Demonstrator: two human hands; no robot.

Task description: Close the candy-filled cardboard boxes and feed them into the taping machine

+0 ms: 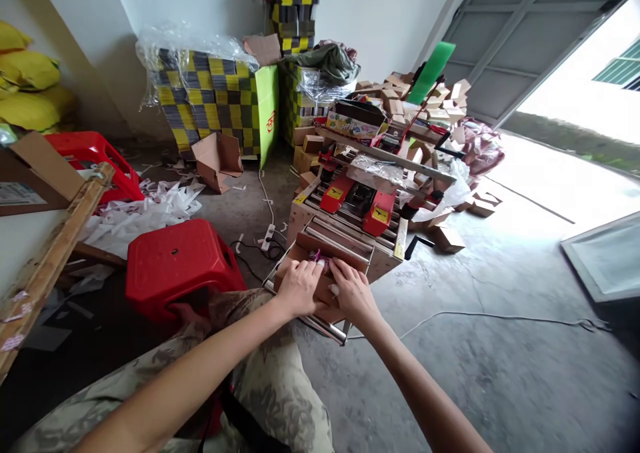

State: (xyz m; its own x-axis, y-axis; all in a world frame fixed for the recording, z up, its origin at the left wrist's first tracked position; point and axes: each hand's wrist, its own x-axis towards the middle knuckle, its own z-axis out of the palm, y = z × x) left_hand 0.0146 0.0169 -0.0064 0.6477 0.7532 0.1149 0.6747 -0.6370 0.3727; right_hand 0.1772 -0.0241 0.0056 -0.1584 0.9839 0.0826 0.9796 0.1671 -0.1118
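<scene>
An unlidded cardboard box rests on the near end of a metal roller conveyor, just in front of my knees. Small purple-and-white items show inside it; most of the contents are covered by my fingers. My left hand is curled over the near left side of the box, with its fingertips inside against the purple items. On the near right side, my right hand bends its fingers over the box in the same way, close beside the left one.
A carton-sealing machine with red guards stands on the conveyor beyond the box. A red stool is at my left. Folded small cartons pile up behind the machine. A cable crosses the floor at right; a power strip lies left of the conveyor.
</scene>
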